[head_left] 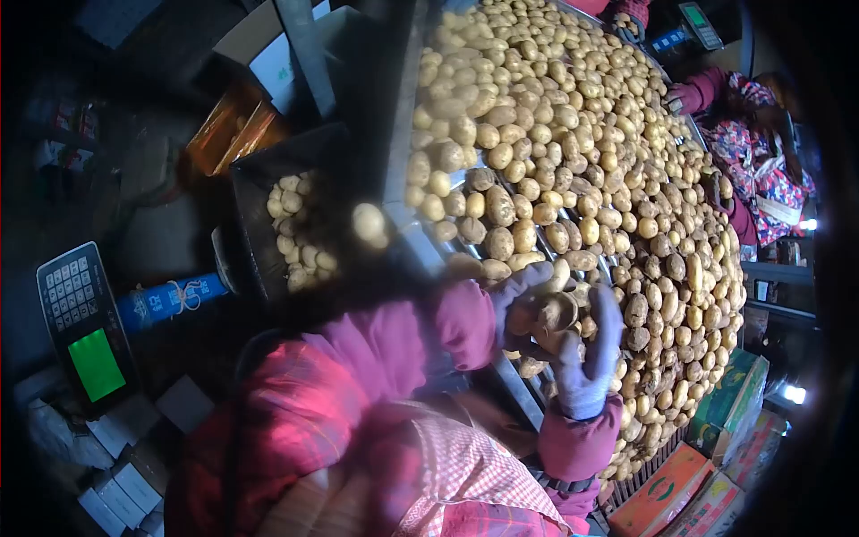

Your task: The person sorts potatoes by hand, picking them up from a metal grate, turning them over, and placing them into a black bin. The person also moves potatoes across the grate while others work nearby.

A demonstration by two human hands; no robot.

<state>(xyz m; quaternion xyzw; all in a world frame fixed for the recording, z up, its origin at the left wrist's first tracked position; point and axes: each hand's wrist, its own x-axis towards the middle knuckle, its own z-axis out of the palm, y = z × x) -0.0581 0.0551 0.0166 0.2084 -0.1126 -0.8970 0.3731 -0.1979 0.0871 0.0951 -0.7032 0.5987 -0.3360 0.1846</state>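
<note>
Both my hands wear grey-purple gloves and reach over the near edge of a sorting table heaped with potatoes. My left hand (pixel 516 302) is cupped with its fingers curved around a potato (pixel 557 311) at the table edge. Close beside it, my right hand (pixel 586 367) has its thumb and fingers spread in a V, next to the same potatoes. A blurred potato (pixel 369 224) is in the air, left of the table edge. Below and left of it, a dark crate (pixel 246 201) holds several potatoes.
A scale with a green display (pixel 97 365) stands at left, beside a blue post (pixel 174 300). Cardboard boxes (pixel 662 492) are stacked at lower right. Across the table, a person in a floral garment (pixel 756 170) has a hand (pixel 687 97) at the potatoes; another gloved hand (pixel 629 27) is at the top.
</note>
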